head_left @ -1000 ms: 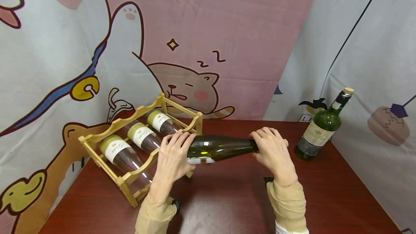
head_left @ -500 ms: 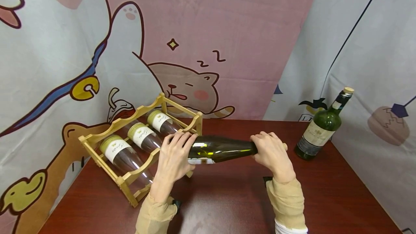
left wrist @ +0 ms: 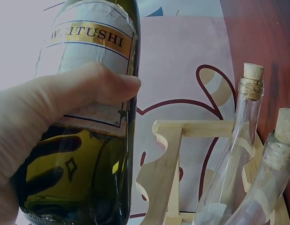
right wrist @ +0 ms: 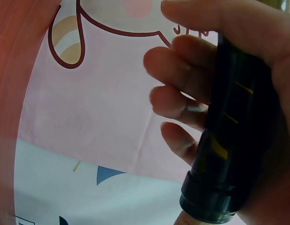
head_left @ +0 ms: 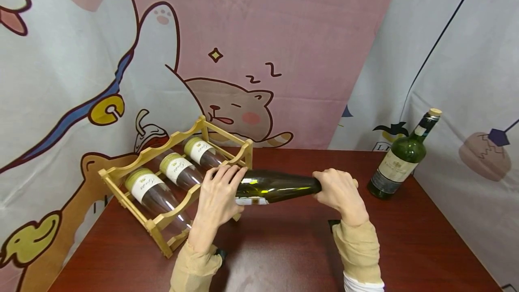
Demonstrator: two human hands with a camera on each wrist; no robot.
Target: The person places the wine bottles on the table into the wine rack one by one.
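Note:
A dark green wine bottle [head_left: 279, 186] lies level in the air above the table, its neck toward the right. My left hand [head_left: 219, 193] grips it near the base, the thumb across a label reading partly "ITUSHI" in the left wrist view. My right hand [head_left: 339, 193] holds the neck; in the right wrist view its fingers curl round the dark neck [right wrist: 229, 136], and the rim shows below them. Just left of the left hand stands a wooden wine rack [head_left: 152, 224] bearing several clear bottles with white and yellow-green labels, such as the nearest bottle [head_left: 147, 188].
A corked green bottle [head_left: 399, 161] stands upright at the back right of the reddish-brown table [head_left: 284, 256]. In the left wrist view, corks [left wrist: 252, 72] close the rack's clear bottles. A cartoon-printed cloth [head_left: 292, 57] hangs behind the table.
My right hand has shifted slightly down, and its fingers have rolled around the neck. The held bottle has moved very little; the left hand and the rack look almost the same.

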